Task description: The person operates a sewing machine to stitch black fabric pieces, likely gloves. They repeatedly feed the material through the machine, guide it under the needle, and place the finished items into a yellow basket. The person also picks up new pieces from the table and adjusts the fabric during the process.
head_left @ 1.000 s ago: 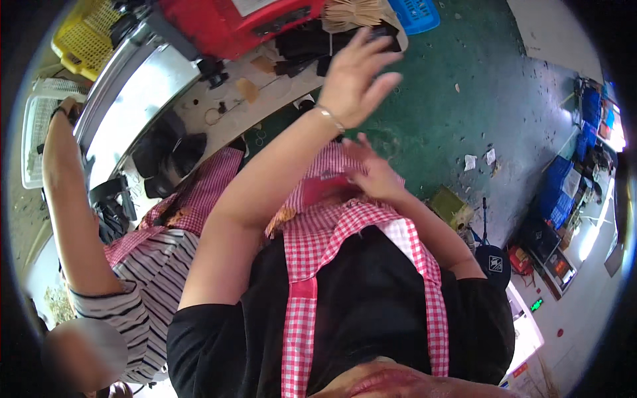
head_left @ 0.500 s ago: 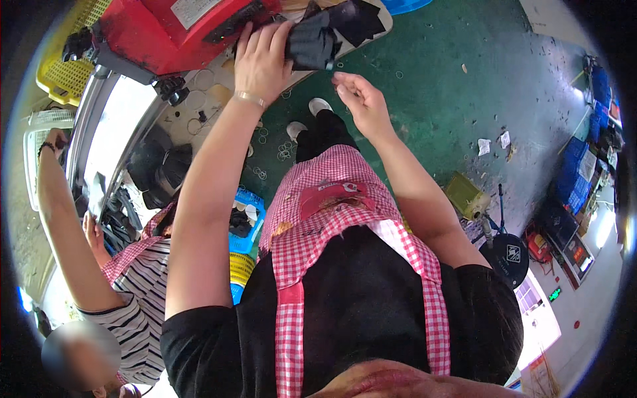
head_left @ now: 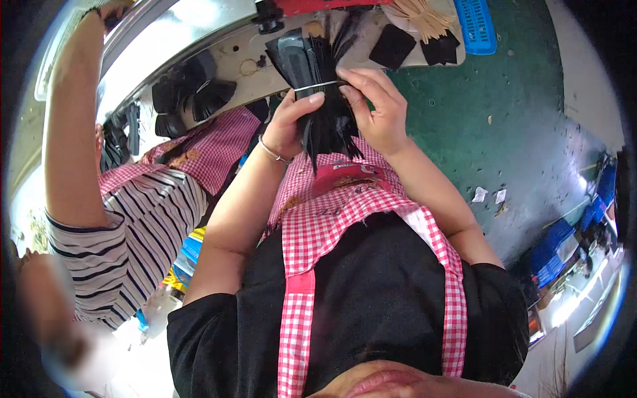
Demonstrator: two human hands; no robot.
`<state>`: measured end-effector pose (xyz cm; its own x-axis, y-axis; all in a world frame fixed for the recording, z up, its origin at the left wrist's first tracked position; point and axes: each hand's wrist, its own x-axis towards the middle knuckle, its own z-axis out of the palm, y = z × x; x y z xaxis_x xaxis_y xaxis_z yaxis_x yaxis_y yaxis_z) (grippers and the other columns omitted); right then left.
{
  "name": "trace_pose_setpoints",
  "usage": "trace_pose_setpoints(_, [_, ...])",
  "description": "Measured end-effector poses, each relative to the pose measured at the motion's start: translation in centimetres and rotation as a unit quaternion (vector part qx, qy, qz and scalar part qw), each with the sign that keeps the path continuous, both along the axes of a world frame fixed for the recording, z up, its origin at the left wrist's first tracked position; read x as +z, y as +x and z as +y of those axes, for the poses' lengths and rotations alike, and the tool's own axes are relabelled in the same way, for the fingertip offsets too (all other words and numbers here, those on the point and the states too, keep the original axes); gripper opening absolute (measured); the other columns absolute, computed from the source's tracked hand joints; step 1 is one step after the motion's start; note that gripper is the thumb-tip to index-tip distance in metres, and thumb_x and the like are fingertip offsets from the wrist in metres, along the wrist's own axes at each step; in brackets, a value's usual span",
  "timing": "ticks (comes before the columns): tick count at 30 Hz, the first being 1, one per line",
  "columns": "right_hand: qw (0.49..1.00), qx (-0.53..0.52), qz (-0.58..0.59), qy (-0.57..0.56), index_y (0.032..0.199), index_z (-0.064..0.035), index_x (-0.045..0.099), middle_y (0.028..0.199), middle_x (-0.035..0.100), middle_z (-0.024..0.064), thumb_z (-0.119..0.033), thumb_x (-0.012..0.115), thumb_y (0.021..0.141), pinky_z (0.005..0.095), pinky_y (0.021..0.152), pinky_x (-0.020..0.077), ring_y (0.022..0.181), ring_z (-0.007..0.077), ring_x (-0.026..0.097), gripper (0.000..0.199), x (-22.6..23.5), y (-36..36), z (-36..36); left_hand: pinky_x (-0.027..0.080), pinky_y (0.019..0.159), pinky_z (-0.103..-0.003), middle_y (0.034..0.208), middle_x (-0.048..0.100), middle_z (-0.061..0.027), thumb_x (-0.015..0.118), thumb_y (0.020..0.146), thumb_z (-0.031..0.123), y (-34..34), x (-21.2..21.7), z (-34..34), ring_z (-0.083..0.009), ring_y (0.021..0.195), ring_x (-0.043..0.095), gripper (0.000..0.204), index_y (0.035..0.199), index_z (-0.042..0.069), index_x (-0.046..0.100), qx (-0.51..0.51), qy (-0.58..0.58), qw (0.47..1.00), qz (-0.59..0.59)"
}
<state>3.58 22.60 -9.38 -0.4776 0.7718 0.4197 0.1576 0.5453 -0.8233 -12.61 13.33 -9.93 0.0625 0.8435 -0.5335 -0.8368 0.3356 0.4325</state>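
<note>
A thick bundle of thin black strips [head_left: 306,63] stands in front of my apron, fanned out at both ends. A pale rubber band [head_left: 313,87] runs across its waist. My left hand [head_left: 292,123] is closed around the bundle's lower left side, thumb lying over the strips just under the band. On the other side, my right hand [head_left: 379,109] has its fingers bent at the band's right end, pinching it beside the strips. The strips hide part of my left fingers.
Black pieces [head_left: 393,46] and a pile of tan strips [head_left: 421,16] lie on the worktable [head_left: 249,40], near a red machine [head_left: 312,5]. A blue basket [head_left: 475,30] is at the far right. At left, a co-worker's arm [head_left: 76,126] reaches forward beside black bundles [head_left: 192,89].
My left hand has drawn the black bundle from beside the red machine toward my body. My right hand has come to it, and the band now spans the strips. The view has shifted too.
</note>
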Motion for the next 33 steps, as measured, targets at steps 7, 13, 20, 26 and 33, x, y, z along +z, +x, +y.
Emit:
trace_pose_setpoints(7, [0.967,0.092,-0.203,0.122,0.102,-0.0065,0.070,0.092,0.066,0.0070,-0.005,0.067,0.076,0.0357,0.072,0.0566,0.084,0.0261,0.067,0.026,1.4,-2.3,0.0,0.060,0.083,-0.036,0.100,0.070,-0.0062,0.076,0.085,0.004,-1.5,-1.8,-1.6,-0.0188,0.088,0.071,0.034,0.115,0.001,0.061,-0.033,-0.004,0.997,0.073])
trace_pose_setpoints(13, [0.949,0.201,-0.237,0.046,0.096,-0.0031,0.063,0.091,0.064,0.0090,-0.009,0.067,0.082,0.0369,0.074,0.0537,0.083,0.0281,0.064,0.015,2.0,-5.6,0.5,0.059,0.085,-0.035,0.102,0.070,-0.0046,0.082,0.081,0.009,-3.3,-4.0,-3.3,-0.0173,0.089,0.070,0.039,0.115,0.003,0.064,-0.018,-0.027,0.999,0.022])
trace_pose_setpoints(20, [0.861,0.333,-0.150,-0.354,0.093,-0.0022,0.055,0.088,0.054,0.0017,-0.021,0.061,0.097,0.0292,0.082,0.0432,0.086,0.0127,0.051,0.020,2.5,-5.7,1.4,0.052,0.088,-0.030,0.101,0.068,-0.0002,0.084,0.063,0.003,-8.8,-3.5,-4.0,-0.0129,0.092,0.064,0.051,0.111,0.004,0.067,-0.160,0.015,0.959,0.234])
trace_pose_setpoints(26, [0.972,0.022,-0.056,-0.229,0.096,-0.0068,0.064,0.084,0.059,0.0064,-0.022,0.068,0.093,0.0315,0.077,0.0474,0.080,0.0181,0.057,0.016,-3.1,-1.6,11.9,0.044,0.098,-0.028,0.107,0.064,0.0014,0.088,0.058,0.005,-9.5,-3.5,-3.9,-0.0140,0.101,0.056,0.065,0.119,0.004,0.065,-0.289,0.028,0.897,0.332])
trace_pose_setpoints(33, [0.932,0.015,-0.335,0.138,0.100,-0.0061,0.072,0.096,0.069,0.0123,-0.021,0.073,0.086,0.0430,0.089,0.0482,0.101,0.0319,0.061,0.020,-5.0,2.5,12.5,0.045,0.096,-0.029,0.103,0.064,-0.0003,0.090,0.059,0.007,-10.5,-6.3,0.9,-0.0155,0.100,0.057,0.060,0.114,0.001,0.065,-0.295,-0.007,0.852,0.433])
